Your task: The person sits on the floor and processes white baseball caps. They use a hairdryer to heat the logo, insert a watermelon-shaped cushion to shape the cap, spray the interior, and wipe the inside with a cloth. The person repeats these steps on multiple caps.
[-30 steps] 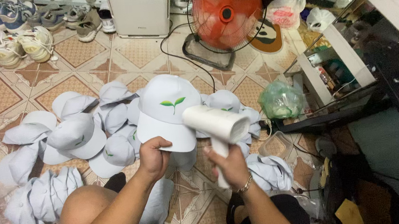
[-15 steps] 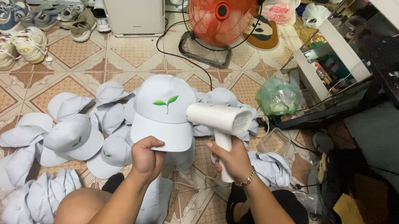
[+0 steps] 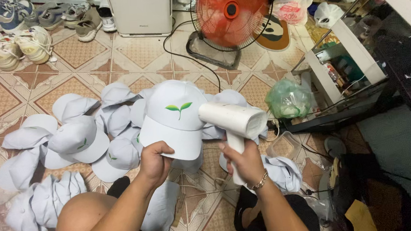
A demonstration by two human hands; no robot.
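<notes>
My left hand point(image 3: 154, 163) grips the brim of a white cap point(image 3: 174, 114) with a green sprout mark on its front, held up in front of me. My right hand point(image 3: 244, 161) holds the handle of a white handheld steamer point(image 3: 234, 120), whose head points left and touches the cap's right side. Below and around the held cap, several more white caps point(image 3: 79, 141) lie in a heap on the tiled floor.
An orange floor fan point(image 3: 231, 12) stands ahead, with a white appliance point(image 3: 141, 10) to its left. Shoes point(image 3: 17, 44) line the far left. A glass-sided shelf point(image 3: 344, 67) and a green plastic bag point(image 3: 288, 99) sit at right. Stacked caps point(image 3: 43, 201) lie beside my left knee.
Both hands, the cap and the steamer have risen slightly and come closer to me. The steamer head stays against the cap's right side.
</notes>
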